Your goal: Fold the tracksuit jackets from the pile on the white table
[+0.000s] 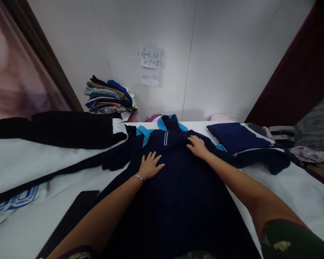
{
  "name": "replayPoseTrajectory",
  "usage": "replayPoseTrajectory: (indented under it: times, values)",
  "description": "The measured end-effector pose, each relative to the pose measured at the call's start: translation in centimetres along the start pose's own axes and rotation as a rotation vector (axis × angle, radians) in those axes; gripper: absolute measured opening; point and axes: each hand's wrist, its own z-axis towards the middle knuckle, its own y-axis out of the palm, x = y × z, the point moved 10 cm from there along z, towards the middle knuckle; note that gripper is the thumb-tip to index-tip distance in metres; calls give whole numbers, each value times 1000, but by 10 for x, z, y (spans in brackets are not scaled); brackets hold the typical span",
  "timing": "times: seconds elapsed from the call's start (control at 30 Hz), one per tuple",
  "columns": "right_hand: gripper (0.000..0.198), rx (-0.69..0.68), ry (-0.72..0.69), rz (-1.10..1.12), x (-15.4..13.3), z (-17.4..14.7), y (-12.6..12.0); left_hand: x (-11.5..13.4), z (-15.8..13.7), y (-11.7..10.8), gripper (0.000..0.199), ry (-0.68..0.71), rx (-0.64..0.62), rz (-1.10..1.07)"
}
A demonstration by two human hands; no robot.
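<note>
A navy long-sleeved jacket with light-blue trim lies spread on the white table, its hood or collar toward the wall. Two short white stripes mark its chest. My left hand rests flat on the left side of the chest, fingers spread. Higher up on the right, near the neck, my right hand presses on the fabric with its fingers stretched out. The sleeves reach out to both sides. The jacket's lower end runs toward my body, in dark shadow.
Black clothing lies at the left over white fabric with blue print. A stack of folded clothes stands by the wall. On the right sits a folded navy garment, with more clothes beyond. Two paper notes hang on the wall.
</note>
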Motion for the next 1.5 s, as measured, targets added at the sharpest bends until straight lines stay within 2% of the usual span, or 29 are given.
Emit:
replayPoseTrajectory:
  times: [0.07,0.13,0.2,0.27,0.4,0.53,0.63,0.67,0.73,0.83,0.87,0.93,1.07,1.2,1.3,1.37,1.5]
  values:
    - [50,-78,-159,70,-30,-54,11,-18,-2,-3,70,-50,-22,1]
    - [53,-203,-237,107,-46,-108,26,-43,-4,-7,73,-141,-43,0]
    - [57,-309,-231,112,-48,-152,36,-61,-6,-10,76,-196,-60,0]
    - [58,-335,-179,98,-41,-181,35,-69,-7,-11,78,-208,-87,2]
    - [59,-228,-54,90,-15,-213,14,-60,-15,-18,78,-218,-92,12]
    - [55,-184,-6,248,11,-239,12,-24,-40,-29,71,-116,-18,13]
    - [46,55,52,488,46,-236,-13,24,-71,-31,67,89,34,-4]
    - [41,160,130,577,67,-233,-24,44,-84,-30,66,180,51,-15]
    - [32,317,383,799,116,-229,-35,81,-113,-23,63,366,51,-42]
    - [21,355,788,1156,173,-230,-22,119,-149,0,59,543,-49,-95]
    - [20,344,863,1224,183,-228,-17,124,-156,7,58,558,-73,-110]
    - [22,338,919,1271,198,-220,-14,127,-163,14,56,550,-80,-133]
    - [33,388,926,1304,218,-193,-14,124,-162,14,54,533,-49,-177]
    - [26,519,885,1353,231,-160,-27,121,-159,15,55,510,-72,-182]
    - [19,648,767,1405,235,-142,-52,122,-160,14,55,516,-70,-175]
    - [20,697,645,1473,236,-139,-69,123,-161,13,54,525,-59,-175]
    - [21,785,399,1762,243,-160,-91,123,-162,11,54,526,-48,-185]
